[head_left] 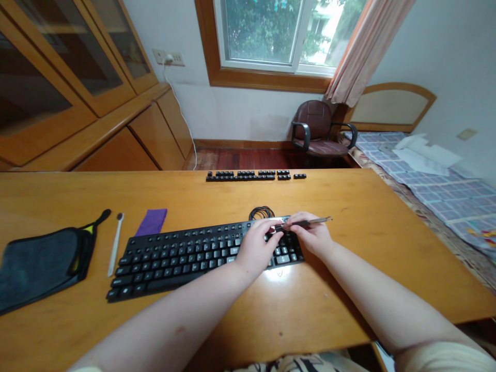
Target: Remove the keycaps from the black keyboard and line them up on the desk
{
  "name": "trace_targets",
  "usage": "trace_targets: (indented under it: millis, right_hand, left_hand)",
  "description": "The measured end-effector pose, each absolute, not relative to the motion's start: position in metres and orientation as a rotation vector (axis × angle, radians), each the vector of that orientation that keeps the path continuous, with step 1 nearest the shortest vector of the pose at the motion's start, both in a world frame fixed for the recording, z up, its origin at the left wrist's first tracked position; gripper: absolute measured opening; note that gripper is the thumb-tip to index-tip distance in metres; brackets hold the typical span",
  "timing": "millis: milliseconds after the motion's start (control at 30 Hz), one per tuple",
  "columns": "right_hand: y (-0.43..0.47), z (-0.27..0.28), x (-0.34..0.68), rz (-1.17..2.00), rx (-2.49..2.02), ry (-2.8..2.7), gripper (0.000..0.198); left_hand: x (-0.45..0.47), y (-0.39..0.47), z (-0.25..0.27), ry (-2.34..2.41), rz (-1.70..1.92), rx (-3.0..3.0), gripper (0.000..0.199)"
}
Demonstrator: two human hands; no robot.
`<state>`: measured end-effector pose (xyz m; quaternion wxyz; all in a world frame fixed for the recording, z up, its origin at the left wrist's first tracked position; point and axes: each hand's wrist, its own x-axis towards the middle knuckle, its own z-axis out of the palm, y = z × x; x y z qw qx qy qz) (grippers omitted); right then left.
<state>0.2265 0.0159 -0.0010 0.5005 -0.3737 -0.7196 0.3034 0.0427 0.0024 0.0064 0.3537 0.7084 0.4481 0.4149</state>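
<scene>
Nearest, a bare stretch of wooden table, then a black keyboard lying slightly askew, with most of its letter keys in place and apparently only bare mounts along the far row. Over the far right part of that keyboard, close together, both hands: in the right hand, a slim tool gripped between thumb and fingers, with one end pointing off to the right; in the left hand, a pinch-like bend of thumb and fingers near the other end, but cannot tell on what, or whether on anything. Left of the keyboard, apart from both hands, a dark pouch and a white brush; just behind the keyboard, a purple cloth and a coiled cable. Farther off, near the far edge, loose keycaps in neat groups, two rows deep for the most part. Judging from this layout, far-row removal largely done, main key block seemingly untouched, and refitting of the loose pieces not yet begun. Beyond, a brown chair below the window.
</scene>
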Motion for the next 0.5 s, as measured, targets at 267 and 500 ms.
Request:
trace_targets:
  millis: [267,500]
  right_hand:
    - [0.0199,0.0075,0.2277,0.746,-0.798,-1.834,0.011]
    - [0.018,0.0076,0.2283,0.769,-0.822,-1.929,0.013]
  left_hand:
    - [0.0427,0.0031,0.0051,1.116,1.05,1.867,0.02]
    - [0.042,0.0025,0.0077,1.113,0.998,1.891,0.02]
